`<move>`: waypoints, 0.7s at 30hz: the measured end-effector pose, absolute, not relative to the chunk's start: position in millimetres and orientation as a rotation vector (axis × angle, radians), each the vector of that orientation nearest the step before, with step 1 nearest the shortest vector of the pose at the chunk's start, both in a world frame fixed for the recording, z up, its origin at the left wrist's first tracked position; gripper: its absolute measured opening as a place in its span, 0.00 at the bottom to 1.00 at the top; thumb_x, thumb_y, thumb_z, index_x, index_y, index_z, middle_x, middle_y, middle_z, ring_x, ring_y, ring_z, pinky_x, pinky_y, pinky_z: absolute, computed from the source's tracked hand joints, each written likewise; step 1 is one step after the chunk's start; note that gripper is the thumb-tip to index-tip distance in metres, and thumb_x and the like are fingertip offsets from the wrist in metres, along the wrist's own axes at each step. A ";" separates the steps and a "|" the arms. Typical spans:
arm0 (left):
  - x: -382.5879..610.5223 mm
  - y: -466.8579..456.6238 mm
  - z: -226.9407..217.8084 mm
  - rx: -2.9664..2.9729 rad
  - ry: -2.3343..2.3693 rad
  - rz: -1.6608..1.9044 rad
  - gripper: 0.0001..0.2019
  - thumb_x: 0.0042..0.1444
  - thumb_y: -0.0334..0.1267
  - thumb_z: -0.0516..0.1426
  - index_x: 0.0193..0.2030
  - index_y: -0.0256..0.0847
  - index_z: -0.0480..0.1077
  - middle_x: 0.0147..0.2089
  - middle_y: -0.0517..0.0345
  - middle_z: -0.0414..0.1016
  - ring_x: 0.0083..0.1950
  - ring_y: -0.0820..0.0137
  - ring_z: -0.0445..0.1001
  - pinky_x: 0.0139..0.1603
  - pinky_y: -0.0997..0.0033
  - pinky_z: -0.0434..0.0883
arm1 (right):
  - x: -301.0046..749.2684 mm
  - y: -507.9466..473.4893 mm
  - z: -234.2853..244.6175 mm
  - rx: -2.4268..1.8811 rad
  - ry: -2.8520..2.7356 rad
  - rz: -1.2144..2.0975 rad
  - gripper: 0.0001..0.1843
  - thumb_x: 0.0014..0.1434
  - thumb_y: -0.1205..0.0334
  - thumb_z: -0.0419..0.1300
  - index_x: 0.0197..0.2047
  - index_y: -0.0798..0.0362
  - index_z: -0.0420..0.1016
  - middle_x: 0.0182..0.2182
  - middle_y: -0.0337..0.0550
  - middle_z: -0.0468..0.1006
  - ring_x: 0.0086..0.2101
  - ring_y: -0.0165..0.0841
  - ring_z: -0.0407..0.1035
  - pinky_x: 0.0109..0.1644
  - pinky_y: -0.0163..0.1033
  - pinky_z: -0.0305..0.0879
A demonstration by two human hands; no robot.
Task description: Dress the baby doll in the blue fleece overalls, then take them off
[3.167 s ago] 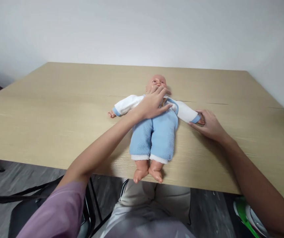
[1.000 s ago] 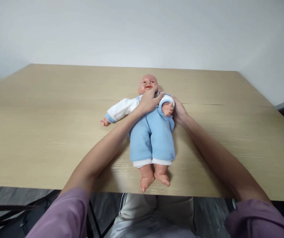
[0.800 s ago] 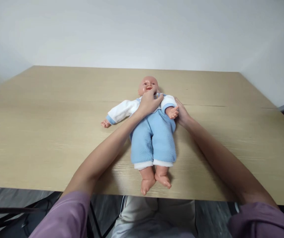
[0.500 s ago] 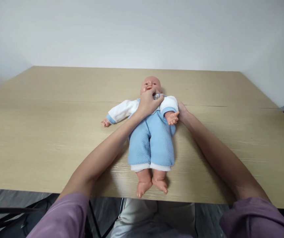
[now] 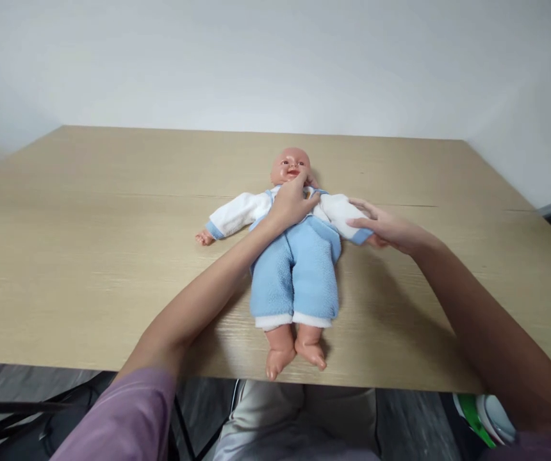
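Note:
A baby doll [image 5: 293,269] lies face up on the wooden table, its feet toward me. It wears light blue trousers and a white top with blue cuffs. My left hand [image 5: 291,202] rests across its chest just below the chin, gripping it around the collar; some of the fingertips are hidden. At the right, my right hand [image 5: 386,227] has its thumb and fingers around the doll's white sleeve [image 5: 343,214] close to the cuff. The doll's other arm [image 5: 237,214] stretches out to the left on the tabletop.
The light wooden table [image 5: 88,256] has a thin seam across it and meets a pale wall [image 5: 275,64] at the back. Below its front edge are a dark chair [image 5: 40,422] at the left and a green and white object [image 5: 482,416] at the right.
My right hand has moved from beside the doll's body out to the right and now holds the sleeve. The doll's bent arm now stretches outward. My left hand has stayed on the chest.

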State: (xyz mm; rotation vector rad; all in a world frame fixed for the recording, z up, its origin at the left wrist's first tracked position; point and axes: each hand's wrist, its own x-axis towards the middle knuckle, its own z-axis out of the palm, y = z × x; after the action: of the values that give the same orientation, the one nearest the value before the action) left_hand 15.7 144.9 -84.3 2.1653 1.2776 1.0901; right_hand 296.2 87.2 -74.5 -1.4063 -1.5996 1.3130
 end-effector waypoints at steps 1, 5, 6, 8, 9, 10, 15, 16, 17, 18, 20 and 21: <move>16.2 145.0 -84.5 2.168 1.287 1.081 0.07 0.68 0.34 0.64 0.51 0.41 0.75 0.49 0.53 0.86 0.44 0.64 0.80 0.49 0.63 0.71 | 306.0 83.0 -75.6 -1.476 -1.555 1.301 0.40 0.56 0.44 0.84 0.69 0.42 0.84 0.46 0.44 0.91 0.30 0.35 0.79 0.26 0.38 0.74; 17.6 144.7 -85.4 2.176 1.309 1.070 0.07 0.69 0.36 0.65 0.52 0.41 0.76 0.48 0.52 0.86 0.46 0.63 0.81 0.49 0.63 0.71 | 325.3 73.6 -90.2 -1.500 -1.373 1.201 0.37 0.54 0.36 0.84 0.61 0.43 0.87 0.56 0.47 0.90 0.49 0.43 0.85 0.47 0.42 0.86; 17.7 144.3 -85.6 2.176 1.311 1.064 0.07 0.69 0.36 0.65 0.52 0.40 0.76 0.48 0.52 0.86 0.46 0.62 0.81 0.49 0.63 0.71 | 325.2 72.5 -94.9 -1.473 -1.359 1.180 0.38 0.53 0.34 0.84 0.60 0.43 0.87 0.57 0.48 0.90 0.51 0.45 0.85 0.50 0.45 0.86; 17.5 143.5 -86.0 2.182 1.316 1.051 0.07 0.71 0.37 0.64 0.52 0.41 0.76 0.47 0.52 0.86 0.46 0.61 0.81 0.51 0.62 0.72 | 322.5 71.6 -103.4 -1.435 -1.389 1.126 0.40 0.51 0.31 0.84 0.59 0.44 0.87 0.56 0.49 0.90 0.53 0.48 0.85 0.54 0.49 0.87; 17.4 143.1 -85.9 2.192 1.319 1.054 0.06 0.72 0.38 0.64 0.52 0.41 0.76 0.48 0.51 0.86 0.47 0.60 0.82 0.52 0.61 0.72 | 321.1 71.6 -106.9 -1.420 -1.419 1.091 0.40 0.49 0.31 0.85 0.58 0.45 0.87 0.56 0.49 0.91 0.54 0.49 0.84 0.56 0.50 0.87; 17.1 142.6 -85.5 2.207 1.326 1.069 0.05 0.74 0.38 0.62 0.52 0.41 0.75 0.48 0.50 0.86 0.49 0.59 0.82 0.55 0.60 0.73 | 320.3 72.0 -110.0 -1.409 -1.452 1.057 0.41 0.48 0.32 0.86 0.57 0.45 0.86 0.55 0.50 0.91 0.55 0.50 0.84 0.57 0.52 0.86; 9.4 135.8 -76.4 2.242 1.346 1.293 0.07 0.79 0.44 0.60 0.54 0.44 0.73 0.54 0.44 0.84 0.62 0.52 0.79 0.73 0.49 0.67 | 327.2 73.0 -121.6 -1.395 -1.509 0.947 0.42 0.45 0.30 0.86 0.54 0.47 0.84 0.53 0.53 0.91 0.51 0.52 0.86 0.58 0.58 0.87; 5.5 132.4 -74.1 2.231 1.346 1.336 0.09 0.79 0.47 0.61 0.54 0.44 0.73 0.56 0.44 0.83 0.64 0.51 0.78 0.76 0.47 0.66 | 329.5 72.4 -123.7 -1.375 -1.532 0.921 0.42 0.47 0.30 0.85 0.55 0.47 0.83 0.54 0.54 0.90 0.52 0.53 0.86 0.59 0.59 0.87; 0.5 128.0 -72.3 2.219 1.353 1.376 0.12 0.80 0.51 0.60 0.55 0.45 0.73 0.59 0.43 0.83 0.66 0.50 0.77 0.77 0.46 0.64 | 331.7 71.6 -125.7 -1.353 -1.567 0.882 0.42 0.50 0.29 0.84 0.57 0.46 0.83 0.56 0.55 0.90 0.53 0.53 0.86 0.59 0.60 0.86; -5.7 122.5 -71.4 2.207 1.369 1.412 0.14 0.80 0.54 0.59 0.56 0.45 0.73 0.61 0.42 0.82 0.67 0.49 0.76 0.78 0.45 0.63 | 333.6 70.6 -127.6 -1.340 -1.612 0.827 0.42 0.53 0.29 0.82 0.60 0.47 0.82 0.58 0.56 0.89 0.54 0.54 0.86 0.60 0.60 0.85; -21.3 108.9 -73.5 2.188 1.417 1.457 0.17 0.80 0.57 0.57 0.57 0.45 0.73 0.63 0.41 0.80 0.68 0.48 0.74 0.78 0.44 0.63 | 336.1 67.8 -130.2 -1.360 -1.732 0.638 0.41 0.57 0.29 0.79 0.62 0.48 0.80 0.59 0.59 0.88 0.55 0.55 0.84 0.62 0.63 0.83; -30.5 101.0 -76.8 2.175 1.441 1.464 0.17 0.80 0.57 0.57 0.58 0.45 0.72 0.63 0.41 0.79 0.66 0.49 0.74 0.77 0.45 0.65 | 336.3 66.0 -130.5 -1.381 -1.802 0.512 0.41 0.59 0.29 0.77 0.63 0.49 0.80 0.59 0.61 0.87 0.56 0.57 0.83 0.64 0.65 0.81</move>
State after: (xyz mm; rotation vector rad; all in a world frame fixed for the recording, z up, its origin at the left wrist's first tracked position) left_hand -30.5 101.0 -76.8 2.1755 1.4411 1.4640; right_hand 336.3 66.0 -130.5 -1.3810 -1.8022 0.5122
